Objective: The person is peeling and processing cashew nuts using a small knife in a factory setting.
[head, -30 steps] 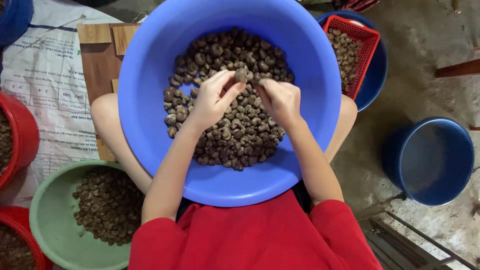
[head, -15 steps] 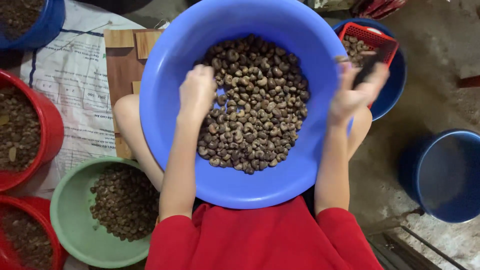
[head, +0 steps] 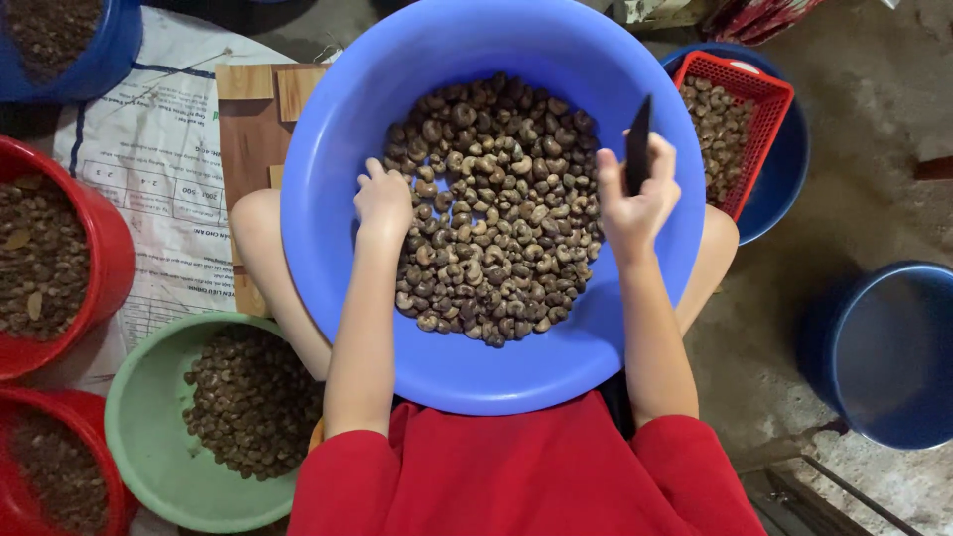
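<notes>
Person wears a plain red short-sleeved top [head: 526, 476], fabric creased at 6 o'clock, sleeves ending above the elbows. Forearms, left hand [head: 382, 199] and right hand [head: 635, 199] are bare, as are both knees [head: 253, 223]. No markings visible on the garment.

big blue basin [head: 338, 199]: smooth glossy plastic | nuts [head: 496, 208]: matt, rough brown shells | red basket [head: 769, 109]: plastic mesh | board [head: 253, 129]: bare wood | sack [head: 149, 169]: woven, printed | floor [head: 874, 169]: rough concrete
</notes>
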